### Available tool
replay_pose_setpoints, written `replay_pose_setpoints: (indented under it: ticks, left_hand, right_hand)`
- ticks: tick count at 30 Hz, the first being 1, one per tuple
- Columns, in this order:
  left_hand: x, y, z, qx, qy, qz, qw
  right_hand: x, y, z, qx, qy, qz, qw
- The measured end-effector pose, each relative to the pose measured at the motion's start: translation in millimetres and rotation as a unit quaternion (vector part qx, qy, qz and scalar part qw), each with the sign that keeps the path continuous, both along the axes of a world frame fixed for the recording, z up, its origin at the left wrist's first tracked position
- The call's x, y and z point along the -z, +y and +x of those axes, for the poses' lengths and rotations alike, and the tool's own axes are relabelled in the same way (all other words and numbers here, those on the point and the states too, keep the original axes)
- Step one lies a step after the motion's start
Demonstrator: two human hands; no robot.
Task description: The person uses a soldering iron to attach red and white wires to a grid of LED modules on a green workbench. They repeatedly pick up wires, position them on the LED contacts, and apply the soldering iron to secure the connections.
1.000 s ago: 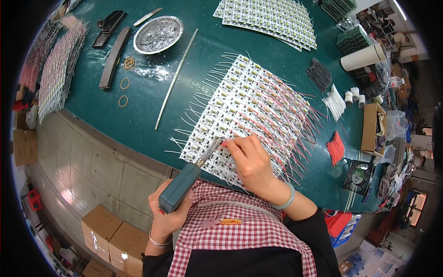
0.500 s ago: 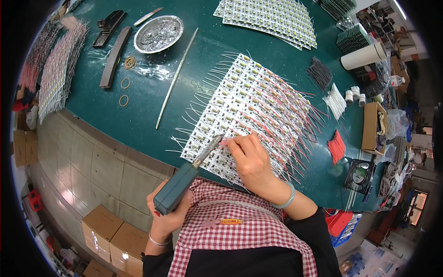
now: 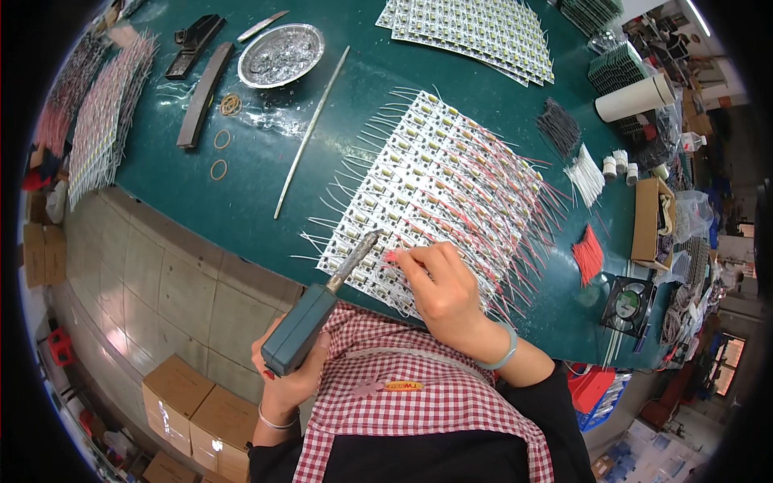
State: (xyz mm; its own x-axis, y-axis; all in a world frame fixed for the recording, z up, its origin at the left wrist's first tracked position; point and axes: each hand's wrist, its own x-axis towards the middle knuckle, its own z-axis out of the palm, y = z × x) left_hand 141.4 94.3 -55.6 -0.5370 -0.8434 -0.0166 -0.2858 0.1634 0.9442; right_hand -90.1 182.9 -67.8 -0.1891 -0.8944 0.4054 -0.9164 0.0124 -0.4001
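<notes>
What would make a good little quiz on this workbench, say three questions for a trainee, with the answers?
1. Which hand grips the green-bodied tool? (a) the left; (b) the right; (c) both.
2. Fill in the colour: right of the wired board panel lie a black wire bundle, a white wire bundle and a ____ one.
3. True or false: the silver bowl stands to the right of that panel.

Key:
1. (a), the left hand.
2. Red: the red wire bundle.
3. False: the silver bowl is on the left.
</notes>
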Motion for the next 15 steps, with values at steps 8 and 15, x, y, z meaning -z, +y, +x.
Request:
replay_pose_setpoints:
  ticks: [8,15]
  left_hand:
    - [-4.4,0.6,3.1,0.020,-0.001,-0.015,1.000]
    - [-4.9,3.3,5.3,0.032,-0.023,-0.004,0.999]
  right_hand:
    - [8.4,3.4,7.2,0.005,-0.011,0.027,1.000]
    - [7.3,1.7,8.3,0.008,-0.013,0.027,1.000]
